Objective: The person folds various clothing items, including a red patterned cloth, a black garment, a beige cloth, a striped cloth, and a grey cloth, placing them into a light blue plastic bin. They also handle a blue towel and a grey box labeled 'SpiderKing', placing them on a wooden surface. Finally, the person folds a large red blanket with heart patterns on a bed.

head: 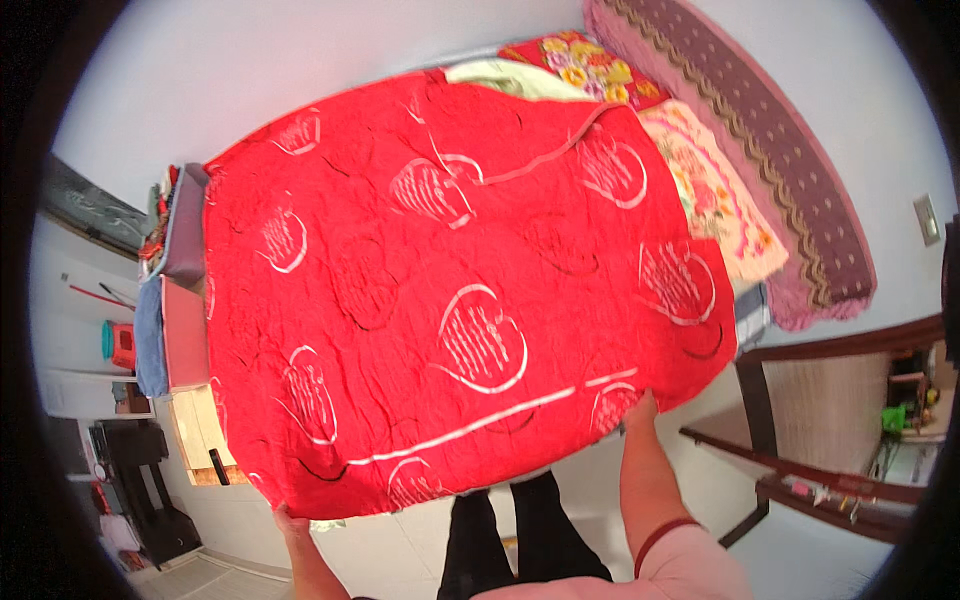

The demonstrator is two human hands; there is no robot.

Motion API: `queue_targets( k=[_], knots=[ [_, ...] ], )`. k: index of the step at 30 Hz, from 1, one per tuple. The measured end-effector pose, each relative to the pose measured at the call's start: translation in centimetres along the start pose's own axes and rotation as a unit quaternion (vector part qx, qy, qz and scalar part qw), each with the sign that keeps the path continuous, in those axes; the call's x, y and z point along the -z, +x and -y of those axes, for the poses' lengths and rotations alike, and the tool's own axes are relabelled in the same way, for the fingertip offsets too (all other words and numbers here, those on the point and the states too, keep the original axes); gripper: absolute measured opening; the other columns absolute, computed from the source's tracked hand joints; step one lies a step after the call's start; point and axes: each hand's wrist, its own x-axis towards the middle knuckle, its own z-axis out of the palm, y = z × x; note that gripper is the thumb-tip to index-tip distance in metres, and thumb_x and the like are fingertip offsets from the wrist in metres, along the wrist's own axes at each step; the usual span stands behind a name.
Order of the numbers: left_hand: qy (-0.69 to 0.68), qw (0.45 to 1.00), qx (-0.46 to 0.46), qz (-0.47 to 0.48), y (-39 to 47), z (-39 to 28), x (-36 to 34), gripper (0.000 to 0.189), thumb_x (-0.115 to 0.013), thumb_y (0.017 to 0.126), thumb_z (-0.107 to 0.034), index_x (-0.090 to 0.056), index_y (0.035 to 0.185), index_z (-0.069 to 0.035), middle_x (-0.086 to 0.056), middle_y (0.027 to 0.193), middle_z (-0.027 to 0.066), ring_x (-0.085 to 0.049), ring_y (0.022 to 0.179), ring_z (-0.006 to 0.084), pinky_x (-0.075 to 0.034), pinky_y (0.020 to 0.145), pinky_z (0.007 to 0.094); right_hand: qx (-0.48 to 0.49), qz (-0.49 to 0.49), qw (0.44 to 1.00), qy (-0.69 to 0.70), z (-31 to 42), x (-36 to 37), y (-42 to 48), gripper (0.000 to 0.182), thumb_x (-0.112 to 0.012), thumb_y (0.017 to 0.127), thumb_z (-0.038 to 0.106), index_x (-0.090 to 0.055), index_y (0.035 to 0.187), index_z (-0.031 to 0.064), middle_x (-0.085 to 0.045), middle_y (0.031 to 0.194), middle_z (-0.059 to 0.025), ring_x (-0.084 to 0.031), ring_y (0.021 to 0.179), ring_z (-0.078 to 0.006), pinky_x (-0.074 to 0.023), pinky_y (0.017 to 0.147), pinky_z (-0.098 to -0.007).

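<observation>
A large red quilt [360,285] with pale heart outlines and stripes covers most of a bed in front of me. My left hand [291,519] grips its near left corner. Farther right along the near edge, my right hand [641,409] has hold of the quilt close to a heart print. Both arms are stretched out, and the near edge hangs just in front of my dark trousers. Toward the far right the quilt's border is folded over in a curve. A pale green cloth [517,79] shows beyond that edge. The fingertips are mostly hidden by the fabric.
A peach floral pillow cover [712,187] and a red flowered pillow [585,64] lie by the purple padded headboard [750,142]. Pink storage boxes [184,330] stand at the bed's left end. A dark-framed dressing table with a mirror [825,405] stands at right.
</observation>
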Motion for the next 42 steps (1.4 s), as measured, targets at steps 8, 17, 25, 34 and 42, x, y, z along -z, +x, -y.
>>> queue_targets(
  k=[8, 17, 25, 34, 42],
  knots=[
    [0.139, 0.889, -0.419, 0.126, 4.4, -26.3, -17.7, 0.026, -0.053, 0.082, -0.017, -0.055, 0.105, -0.003, -0.059, 0.095, 0.0100, -0.059, 0.089, 0.0248, -0.052, 0.077, 0.0361, 0.298, 0.311, 0.894, -0.125, 13.3, -32.1, -13.5, 0.019, -0.050, 0.089, 0.018, -0.052, 0.107, 0.0096, -0.057, 0.092, -0.0074, -0.058, 0.085, -0.0194, -0.0518, 0.071, -0.0398],
    [-0.003, 0.918, -0.289, 0.273, -12.7, -44.1, -14.0, 0.041, -0.037, 0.096, -0.022, -0.042, 0.126, 0.005, -0.049, 0.127, 0.0192, -0.047, 0.118, 0.0321, -0.036, 0.101, 0.0488, 0.454, 0.453, 0.763, -0.082, 41.6, -41.9, -44.0, 0.020, -0.054, 0.089, 0.015, -0.057, 0.101, -0.0002, -0.064, 0.098, -0.0132, -0.064, 0.085, -0.0253, -0.0536, 0.076, -0.0376],
    [-0.073, 0.886, -0.458, -0.019, -25.9, -33.6, -7.0, 0.037, -0.037, 0.094, -0.013, -0.040, 0.127, 0.002, -0.049, 0.124, 0.0197, -0.051, 0.110, 0.0351, -0.042, 0.094, 0.0485, 0.473, 0.284, 0.833, -0.035, 42.8, -22.2, -43.8, 0.038, -0.048, 0.091, 0.024, -0.053, 0.112, -0.0064, -0.059, 0.111, -0.0182, -0.061, 0.094, -0.0295, -0.0518, 0.083, -0.0412],
    [-0.030, 0.865, -0.478, -0.148, -32.8, -26.0, -6.0, 0.038, -0.048, 0.089, -0.017, -0.046, 0.124, -0.002, -0.053, 0.117, 0.0175, -0.054, 0.102, 0.0330, -0.045, 0.088, 0.0447, 0.486, 0.173, 0.855, -0.055, 44.2, -10.4, -36.4, 0.039, -0.051, 0.087, 0.026, -0.057, 0.103, -0.0088, -0.061, 0.104, -0.0182, -0.063, 0.088, -0.0300, -0.0530, 0.076, -0.0396],
    [0.051, 0.849, -0.425, -0.310, -31.0, -12.1, 0.5, 0.039, -0.059, 0.083, -0.019, -0.053, 0.118, -0.002, -0.056, 0.110, 0.0162, -0.057, 0.095, 0.0315, -0.048, 0.082, 0.0419, 0.425, -0.062, 0.894, -0.124, 35.5, -5.2, -26.4, 0.038, -0.057, 0.080, 0.021, -0.058, 0.098, -0.0120, -0.062, 0.099, -0.0171, -0.062, 0.085, -0.0296, -0.0525, 0.074, -0.0381]
  ],
)
